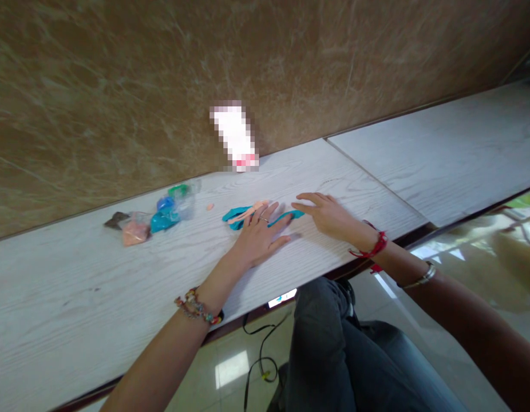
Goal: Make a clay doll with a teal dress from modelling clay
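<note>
On the white wood-grain counter [196, 266] lies a flat blue clay piece [236, 216], with a peach clay strip [243, 215] along its upper face. My left hand [260, 233] rests over its right part, fingers spread, hiding some of it. To the right of those fingers a narrow blue end of the clay [296, 214] shows. My right hand [327, 216] is beside that narrow end, its fingers stretched out to the left. Nothing shows gripped in either hand.
Bags of clay in peach [135, 232], teal [164, 220], blue [165, 203] and green [178, 190] lie at left, beside a dark one [117, 220]. A small peach bit [210, 206] is nearby. A blurred-out bright screen [237, 137] leans against the brown marble wall [119, 86].
</note>
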The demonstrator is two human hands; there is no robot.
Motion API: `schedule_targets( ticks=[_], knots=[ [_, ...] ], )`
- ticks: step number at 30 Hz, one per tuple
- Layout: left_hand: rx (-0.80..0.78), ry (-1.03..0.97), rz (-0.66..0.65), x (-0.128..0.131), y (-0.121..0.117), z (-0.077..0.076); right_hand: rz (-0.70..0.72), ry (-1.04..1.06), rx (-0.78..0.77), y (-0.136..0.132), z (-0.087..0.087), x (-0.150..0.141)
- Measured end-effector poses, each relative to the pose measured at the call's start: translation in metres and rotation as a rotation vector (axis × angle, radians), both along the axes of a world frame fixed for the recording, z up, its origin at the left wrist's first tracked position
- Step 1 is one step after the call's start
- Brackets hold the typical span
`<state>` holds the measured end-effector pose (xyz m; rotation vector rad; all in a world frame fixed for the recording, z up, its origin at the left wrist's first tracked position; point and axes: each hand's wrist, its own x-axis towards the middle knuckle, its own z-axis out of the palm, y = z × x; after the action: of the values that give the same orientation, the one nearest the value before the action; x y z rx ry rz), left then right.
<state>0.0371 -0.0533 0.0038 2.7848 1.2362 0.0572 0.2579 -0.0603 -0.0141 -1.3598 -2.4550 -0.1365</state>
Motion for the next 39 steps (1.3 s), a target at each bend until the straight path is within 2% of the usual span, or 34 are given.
schedule_targets(
  ticks=[3, 7, 12, 22, 27, 32, 37, 39],
  knots=[
    [-0.002, 0.012, -0.003, 0.001, 0.0, 0.001, 0.004, -0.047, -0.009, 0.001, -0.001, 0.0],
    [-0.011, 0.041, -0.008, 0.001, 0.0, 0.001, -0.023, 0.026, -0.004, 0.0, -0.001, 0.001],
    [0.049, 0.0, 0.032, -0.003, -0.001, -0.001, 0.088, -0.057, -0.003, -0.005, 0.0, 0.004],
    [0.026, 0.028, 0.065, -0.005, -0.001, 0.0, 0.137, -0.066, 0.008, -0.008, 0.004, 0.006],
    [0.037, 0.033, 0.05, -0.008, -0.002, 0.001, 0.092, -0.019, 0.031, -0.007, 0.003, 0.004],
    [0.039, 0.042, 0.035, -0.01, -0.002, 0.001, 0.121, -0.058, 0.014, -0.006, 0.001, 0.003],
    [0.011, 0.052, 0.045, -0.012, -0.002, 0.0, 0.042, 0.051, 0.006, -0.004, 0.002, 0.0],
    [0.024, 0.044, 0.041, -0.014, -0.001, -0.001, 0.043, 0.032, -0.021, -0.004, 0.005, -0.001]
  ],
)
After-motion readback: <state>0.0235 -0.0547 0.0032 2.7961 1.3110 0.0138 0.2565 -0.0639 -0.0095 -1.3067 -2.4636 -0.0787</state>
